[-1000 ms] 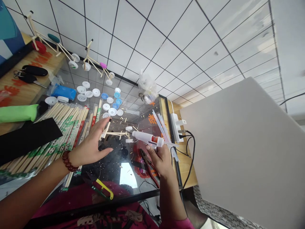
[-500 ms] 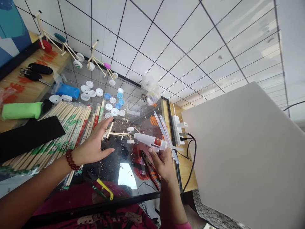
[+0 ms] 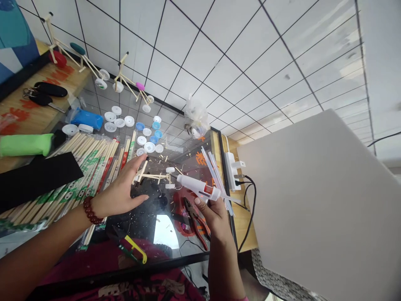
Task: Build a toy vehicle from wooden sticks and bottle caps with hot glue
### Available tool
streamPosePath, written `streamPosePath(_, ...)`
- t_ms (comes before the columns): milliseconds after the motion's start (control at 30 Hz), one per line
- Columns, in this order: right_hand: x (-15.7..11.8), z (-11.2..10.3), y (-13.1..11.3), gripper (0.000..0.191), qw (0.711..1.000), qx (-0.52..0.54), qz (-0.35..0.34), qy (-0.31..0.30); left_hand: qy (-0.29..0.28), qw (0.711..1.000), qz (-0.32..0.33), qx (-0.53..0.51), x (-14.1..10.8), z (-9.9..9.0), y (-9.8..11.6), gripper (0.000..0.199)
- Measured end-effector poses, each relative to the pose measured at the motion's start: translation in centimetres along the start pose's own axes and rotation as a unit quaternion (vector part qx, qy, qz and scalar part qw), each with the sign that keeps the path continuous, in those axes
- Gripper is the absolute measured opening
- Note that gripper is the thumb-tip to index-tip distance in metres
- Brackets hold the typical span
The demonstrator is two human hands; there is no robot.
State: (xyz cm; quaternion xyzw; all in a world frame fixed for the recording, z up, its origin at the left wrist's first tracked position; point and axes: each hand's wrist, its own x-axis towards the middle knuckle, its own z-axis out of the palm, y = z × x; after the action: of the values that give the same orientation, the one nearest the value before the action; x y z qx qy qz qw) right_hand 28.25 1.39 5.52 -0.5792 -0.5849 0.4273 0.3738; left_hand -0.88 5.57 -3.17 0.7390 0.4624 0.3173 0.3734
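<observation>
My right hand (image 3: pixel 215 216) is wrapped around a white hot glue gun (image 3: pixel 193 184), a glue stick poking out of its rear. The nozzle touches or nearly touches the wheel end of a small chopstick tricycle model (image 3: pixel 152 176) lying on the dark glass tabletop. White bottle caps serve as that model's wheels. My left hand (image 3: pixel 120 190), a beaded bracelet on its wrist, is at the model's other end, thumb and fingers spread apart. Its index fingertip is by the black-tipped handlebar; whether the other fingers touch the model is hidden.
Bundles of wrapped chopsticks (image 3: pixel 81 175) lie left, beyond them loose bottle caps (image 3: pixel 149 147). Finished tricycle models (image 3: pixel 120 75) line the far edge. Pliers (image 3: pixel 196 221), yellow-handled cutters (image 3: pixel 136 248) and clear glue sticks (image 3: pixel 216 175) lie nearer. A power strip (image 3: pixel 232 171) sits right.
The whole view has shifted slightly. The glue gun's nozzle stays at the model's wheel end, and both hands keep nearly the same pose.
</observation>
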Motion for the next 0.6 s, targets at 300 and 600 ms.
streamPosePath(300,-0.2,0.0,1.5,0.035,1.000,0.009,-0.006,0.005,0.017,0.999,-0.002,0.036,0.0,-0.6,0.4,0.099)
streamPosePath(600,1.0,-1.0,1.5,0.031,0.995,-0.051,-0.085,-0.023,0.005,0.999,-0.025,0.035,0.3,-1.0,0.8,0.095)
